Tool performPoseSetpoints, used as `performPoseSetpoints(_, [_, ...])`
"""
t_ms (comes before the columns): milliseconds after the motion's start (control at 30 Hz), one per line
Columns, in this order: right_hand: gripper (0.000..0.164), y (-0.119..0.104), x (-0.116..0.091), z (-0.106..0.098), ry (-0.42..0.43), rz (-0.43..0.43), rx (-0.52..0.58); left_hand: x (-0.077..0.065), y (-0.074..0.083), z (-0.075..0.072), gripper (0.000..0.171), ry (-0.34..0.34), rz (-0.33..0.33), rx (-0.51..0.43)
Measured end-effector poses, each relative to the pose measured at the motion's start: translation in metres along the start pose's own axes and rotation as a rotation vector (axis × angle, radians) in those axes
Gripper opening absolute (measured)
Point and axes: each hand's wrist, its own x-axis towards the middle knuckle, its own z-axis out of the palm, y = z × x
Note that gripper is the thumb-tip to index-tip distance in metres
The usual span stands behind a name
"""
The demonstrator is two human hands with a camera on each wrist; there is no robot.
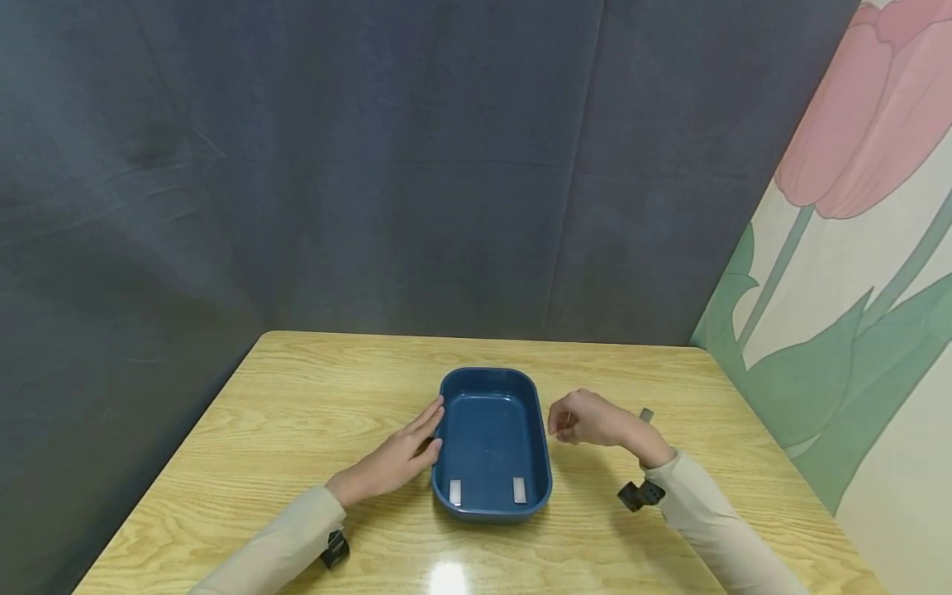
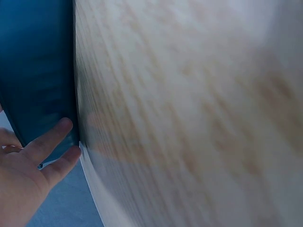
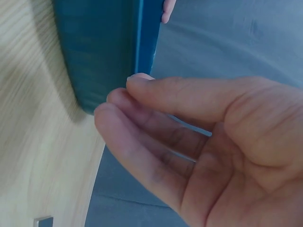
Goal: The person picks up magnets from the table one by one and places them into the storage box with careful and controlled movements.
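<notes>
A deep blue plastic bin (image 1: 487, 446) with rounded corners rests on the wooden table, its long sides running away from me. Two small pale rectangular blocks (image 1: 519, 490) lie in it near the front corners. My left hand (image 1: 394, 464) touches the bin's left side with extended fingers; in the left wrist view the fingertips (image 2: 64, 125) lie against the blue wall. My right hand (image 1: 591, 419) hovers just right of the bin, fingers loosely bent with nothing between them. A small grey rectangular block (image 1: 646, 415) lies on the table beyond my right wrist, partly hidden by it.
The wooden table (image 1: 335, 372) extends around the bin. Dark cloth (image 1: 416, 165) hangs behind its far edge and along the left. A wall with painted tulips (image 1: 840, 330) stands at the right. Black camera mounts (image 1: 641, 496) hang under both wrists.
</notes>
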Motion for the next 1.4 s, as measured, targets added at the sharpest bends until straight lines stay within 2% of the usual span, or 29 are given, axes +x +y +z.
performPoseSetpoints(333, [0.015,0.011,-0.004,0.002,0.022,0.067,0.006,-0.001,-0.001,0.0,0.061,-0.011,-0.025,0.005])
performPoseSetpoints(567, [0.015,0.017,-0.008,0.004,0.046,0.086,0.028,0.001,0.0,0.0,0.059,0.013,0.005,0.02])
performPoseSetpoints(767, [0.013,0.021,-0.011,0.004,0.063,0.139,0.035,0.0,-0.001,0.001,0.06,0.006,0.0,0.024])
performPoseSetpoints(1400, [0.014,0.035,-0.02,0.005,0.078,0.185,0.002,0.0,-0.001,0.001,0.061,-0.004,-0.018,0.004])
